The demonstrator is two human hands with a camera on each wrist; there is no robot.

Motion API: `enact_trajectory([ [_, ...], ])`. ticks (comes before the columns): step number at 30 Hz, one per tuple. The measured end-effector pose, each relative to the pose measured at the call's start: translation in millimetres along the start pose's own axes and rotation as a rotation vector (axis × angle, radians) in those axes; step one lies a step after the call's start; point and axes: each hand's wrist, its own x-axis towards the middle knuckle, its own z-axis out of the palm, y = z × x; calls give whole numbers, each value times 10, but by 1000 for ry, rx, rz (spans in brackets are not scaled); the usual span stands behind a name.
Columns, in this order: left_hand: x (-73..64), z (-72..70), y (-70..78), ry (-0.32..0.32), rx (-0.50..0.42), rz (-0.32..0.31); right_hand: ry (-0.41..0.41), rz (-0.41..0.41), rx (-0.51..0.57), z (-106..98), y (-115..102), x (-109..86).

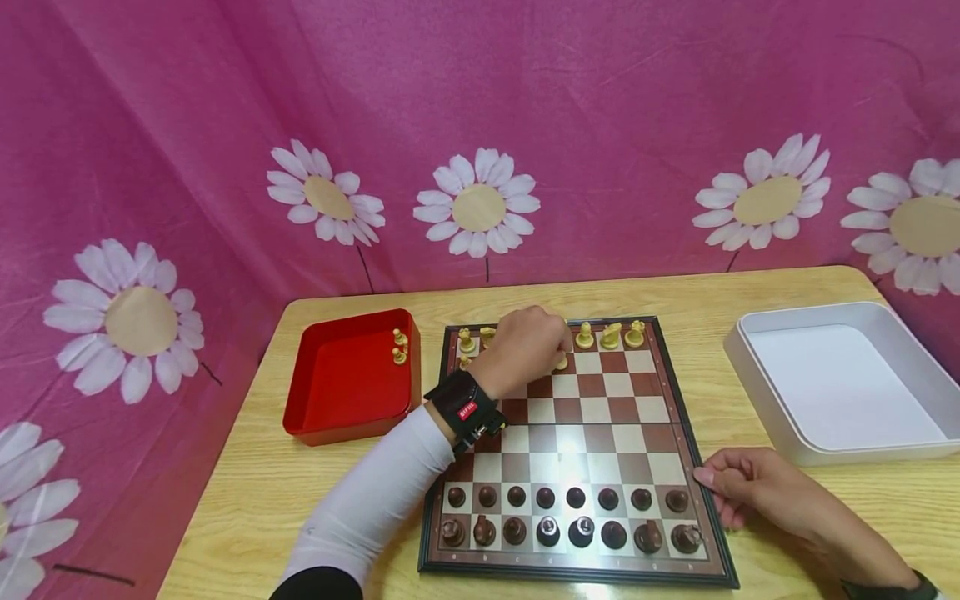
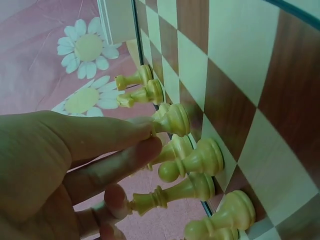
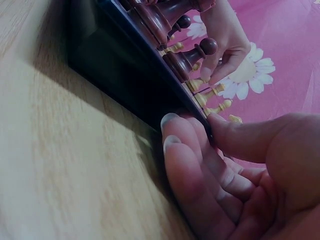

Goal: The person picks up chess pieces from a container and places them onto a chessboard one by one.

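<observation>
The chessboard (image 1: 595, 408) lies on the table with cream pieces along its far side and two dark rows near me. At the far side my left hand (image 1: 528, 346) reaches over the board. In the left wrist view, thumb and forefinger pinch the head of a cream pawn (image 2: 177, 120), its base right at the board. Another cream pawn (image 2: 197, 161) stands beside it, and a taller crowned piece (image 2: 175, 194) is close to the other fingers. My right hand (image 1: 772, 487) grips the board's right edge, thumb on the rim and curled fingers below.
Left of the board sits a red tray (image 1: 298, 392) with a few cream pawns (image 1: 400, 356) in its right side. A white tray (image 1: 765, 392) stands at the right. Dark pawns (image 1: 545, 497) stand in front of the dark back row. Behind the table (image 1: 225, 517) hangs a pink flowered cloth (image 1: 600, 125).
</observation>
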Motion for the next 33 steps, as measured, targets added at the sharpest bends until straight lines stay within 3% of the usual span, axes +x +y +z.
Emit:
enact_trajectory([
  [6, -17, 29, 27, 4, 14, -3, 3, -2, 0, 2, 4, -3],
  [15, -2, 46, 60, 89, 11, 26, 5, -22, -16, 4, 10, -4],
  [21, 3, 35, 84, 89, 47, 7, 7, -14, -15, 6, 5, 0],
  [26, -4, 18, 89, 45, 46, -9, 11, -1, -16, 8, -2, 0],
  [33, -101, -140, -28, 29, -14, -44, 8, -7, -8, 1, 10, 0],
])
